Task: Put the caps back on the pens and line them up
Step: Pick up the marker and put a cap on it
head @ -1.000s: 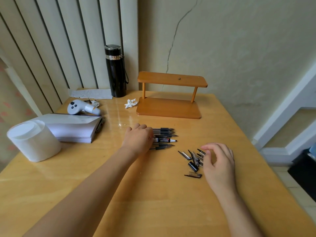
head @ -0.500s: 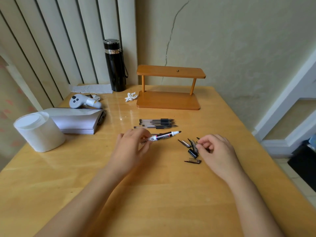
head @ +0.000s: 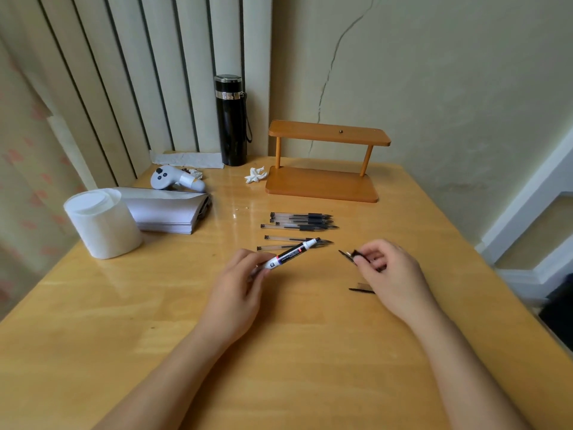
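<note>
My left hand [head: 238,287] holds a black-and-white marker [head: 293,252] by its rear end, tip pointing up and to the right, uncapped. My right hand [head: 387,274] pinches a black cap [head: 356,253] just right of the marker's tip. Several uncapped clear pens [head: 302,221] lie side by side on the wooden table [head: 279,352] behind the hands, and two more [head: 288,242] lie partly under the marker. One loose cap [head: 361,289] lies by my right hand; other caps are hidden beneath it.
A wooden two-tier stand [head: 325,181] stands at the back. A black flask [head: 231,122], a white controller [head: 173,180], a paper stack [head: 167,212] and a white roll [head: 102,223] sit at the back left. The table's right edge is close to my right arm.
My left hand lifted the marker out of the pen row and drew it towards me. My right hand picked a cap from the pile and raised it near the marker's tip.
</note>
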